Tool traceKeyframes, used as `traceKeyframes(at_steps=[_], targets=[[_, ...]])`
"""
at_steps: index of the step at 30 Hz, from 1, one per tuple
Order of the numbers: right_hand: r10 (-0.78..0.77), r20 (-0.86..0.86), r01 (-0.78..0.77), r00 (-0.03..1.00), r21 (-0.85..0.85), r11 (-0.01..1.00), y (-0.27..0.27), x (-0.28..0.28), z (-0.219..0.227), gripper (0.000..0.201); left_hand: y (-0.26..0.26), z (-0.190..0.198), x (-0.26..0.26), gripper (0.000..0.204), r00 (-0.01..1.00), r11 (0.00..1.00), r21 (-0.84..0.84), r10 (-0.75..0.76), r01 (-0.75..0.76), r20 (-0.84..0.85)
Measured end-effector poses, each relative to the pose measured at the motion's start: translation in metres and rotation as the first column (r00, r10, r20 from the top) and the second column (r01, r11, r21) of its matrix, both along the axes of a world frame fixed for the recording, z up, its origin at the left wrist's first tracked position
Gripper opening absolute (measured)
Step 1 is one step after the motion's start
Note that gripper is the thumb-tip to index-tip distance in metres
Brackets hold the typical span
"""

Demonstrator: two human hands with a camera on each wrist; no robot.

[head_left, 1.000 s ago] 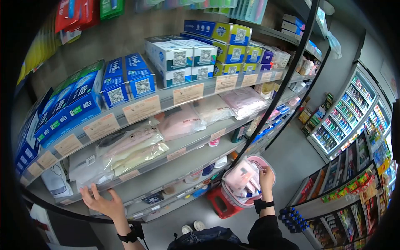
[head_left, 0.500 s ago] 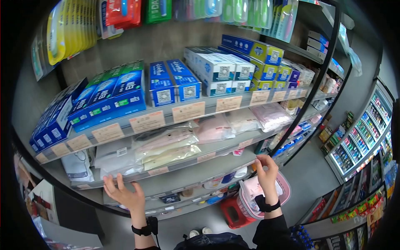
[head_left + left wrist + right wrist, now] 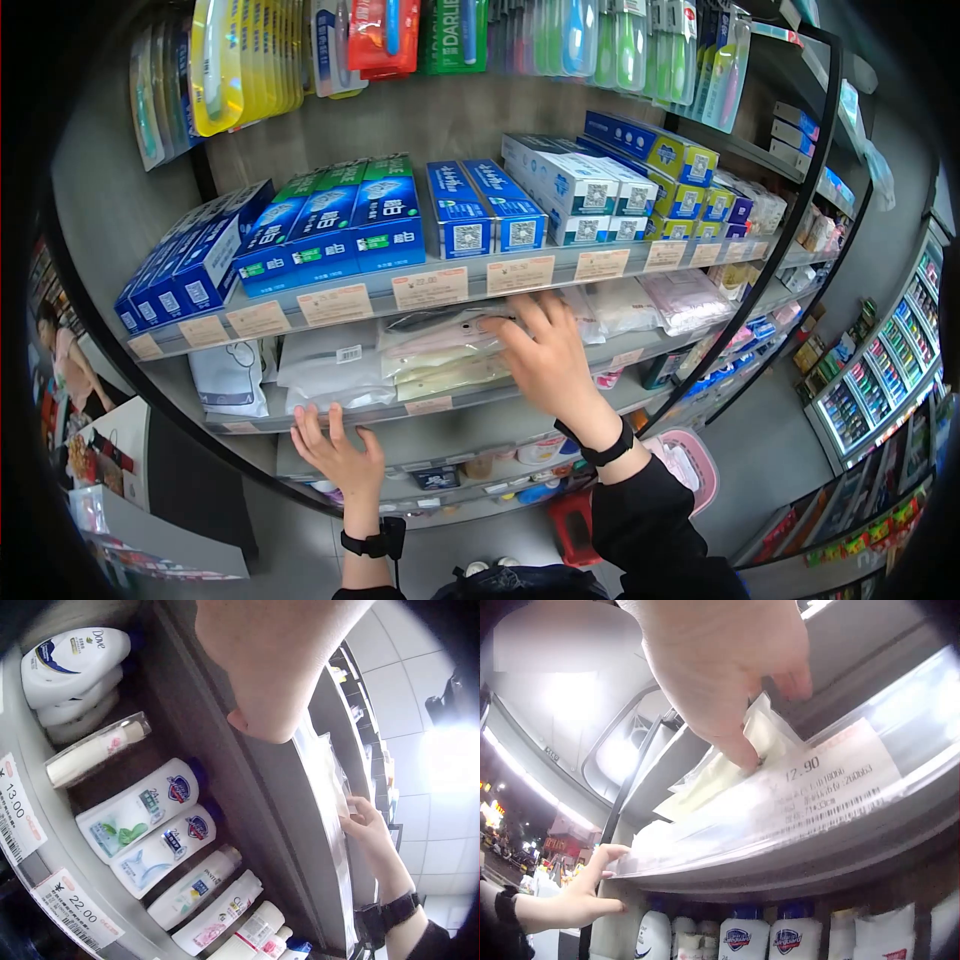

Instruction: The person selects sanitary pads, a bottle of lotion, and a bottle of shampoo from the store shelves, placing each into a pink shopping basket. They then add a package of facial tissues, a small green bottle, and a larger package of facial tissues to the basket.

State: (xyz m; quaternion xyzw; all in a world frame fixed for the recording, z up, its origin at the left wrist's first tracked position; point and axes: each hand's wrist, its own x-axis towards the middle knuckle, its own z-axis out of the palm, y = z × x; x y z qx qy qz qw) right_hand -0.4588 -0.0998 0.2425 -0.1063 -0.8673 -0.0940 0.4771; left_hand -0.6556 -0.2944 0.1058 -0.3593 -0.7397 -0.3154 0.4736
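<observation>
In the head view my right hand [image 3: 548,350] reaches over plastic-wrapped folded towels on the middle shelf. Its thumb touches the near side of a pale yellow towel pack [image 3: 769,739] in the right wrist view, while the other fingers reach past it, spread from the thumb. A pinkish pack [image 3: 440,340] with dark dots lies on the yellow one. My left hand [image 3: 342,460] rests its fingertips on the front edge of that shelf, below a white pack [image 3: 335,370].
Toothpaste boxes [image 3: 325,225] line the shelf above, with toothbrushes hanging over them. Bottles [image 3: 142,817] stand on the shelf below. A pink basket [image 3: 705,465] sits beside a red stool [image 3: 573,525] at lower right. A black shelf post [image 3: 800,190] rises at right.
My right hand has left the pink basket and moved up and left to the towel packs. The left hand stays at the shelf edge, while the head view has shifted left.
</observation>
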Motion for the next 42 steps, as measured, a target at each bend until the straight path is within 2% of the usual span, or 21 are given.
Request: traceKeyframes(at_steps=[2,3,7,9,13,14,15,16,18,20,23,24,26,28,29,32,35,39,41,42], targets=[[0.116,-0.008,-0.116,0.993,-0.067,0.991,0.007,-0.005,0.000,0.034,-0.002,0.000,0.000,0.062,1.000,1.000,-0.009,-0.002,0.002,0.005],[0.127,-0.094,-0.131,0.987,-0.033,0.991,0.005,-0.006,0.000,0.029,-0.003,0.000,0.000,0.062,1.000,1.000,-0.015,-0.005,0.005,0.003],[0.178,-0.148,-0.185,0.973,-0.033,0.982,0.003,0.011,-0.006,0.025,-0.003,0.002,-0.001,0.062,1.000,1.000,-0.023,-0.014,0.014,0.003],[0.188,-0.278,-0.208,0.942,-0.046,0.977,-0.005,0.032,-0.002,0.024,-0.003,0.001,-0.002,0.062,1.000,1.000,-0.015,-0.010,0.010,-0.003],[0.040,-0.472,-0.140,0.881,-0.178,0.974,-0.015,0.101,-0.005,0.021,0.001,-0.003,-0.005,0.062,1.000,1.000,0.004,-0.008,0.008,-0.024],[-0.020,-0.533,-0.098,0.846,-0.192,0.977,-0.018,0.121,-0.009,0.016,0.001,-0.004,-0.006,0.062,1.000,1.000,-0.006,-0.026,0.026,-0.014],[-0.062,-0.602,-0.122,0.796,-0.261,0.957,-0.025,0.140,-0.010,0.011,0.001,-0.005,-0.007,0.062,1.000,1.000,0.000,-0.011,0.011,-0.024],[-0.147,-0.626,-0.049,0.766,-0.285,0.957,-0.028,0.159,-0.013,0.009,0.002,-0.006,-0.008,0.061,1.000,1.000,0.006,0.002,-0.002,-0.031],[-0.185,-0.731,-0.104,0.656,-0.331,0.938,-0.038,0.187,-0.019,0.011,0.002,-0.010,-0.012,0.060,1.000,1.000,-0.015,-0.019,0.019,-0.023],[-0.275,-0.664,-0.026,0.696,-0.405,0.914,-0.045,0.213,-0.028,0.013,0.003,-0.011,-0.014,0.059,0.998,1.000,0.002,0.010,-0.010,-0.061],[-0.442,-0.470,0.116,0.764,-0.574,0.811,-0.049,0.262,-0.054,0.017,0.003,-0.013,-0.016,0.064,0.997,0.999,0.008,-0.030,0.031,-0.068],[-0.533,-0.357,0.259,0.767,-0.587,0.767,-0.050,0.273,-0.061,0.014,0.005,-0.011,-0.015,0.064,0.996,0.999,0.026,-0.022,0.024,-0.089],[-0.703,-0.194,0.511,0.684,-0.560,0.652,-0.050,0.285,-0.081,0.011,0.008,-0.009,-0.012,0.060,0.997,0.999,0.031,-0.015,0.017,-0.078],[-0.762,-0.109,0.594,0.638,-0.561,0.577,-0.047,0.300,-0.108,0.009,0.010,-0.010,-0.014,0.064,0.994,0.997,0.069,-0.017,0.025,-0.112],[-0.799,-0.061,0.620,0.598,-0.596,0.510,-0.047,0.305,-0.119,0.008,0.011,-0.010,-0.015,0.064,0.992,0.995,0.088,-0.043,0.053,-0.117],[-0.838,0.037,0.690,0.545,-0.587,0.423,-0.038,0.332,-0.162,0.006,0.013,-0.012,-0.017,0.065,0.992,0.994,0.094,-0.037,0.048,-0.119],[-0.867,0.025,0.662,0.498,-0.656,0.361,-0.029,0.351,-0.195,0.006,0.011,-0.011,-0.016,0.059,0.993,0.998,0.055,0.019,-0.013,-0.116],[-0.888,0.034,0.652,0.459,-0.692,0.311,-0.019,0.365,-0.232,0.005,0.011,-0.010,-0.015,0.060,0.992,0.998,0.051,0.031,-0.025,-0.120],[-0.892,0.080,0.745,0.444,-0.586,0.318,-0.017,0.367,-0.252,0.006,0.009,-0.009,-0.013,0.061,0.995,0.999,0.039,0.016,-0.013,-0.099],[-0.890,0.080,0.743,0.448,-0.586,0.321,-0.015,0.368,-0.264,0.006,0.008,-0.009,-0.012,0.061,0.995,0.999,0.039,0.021,-0.017,-0.099]])
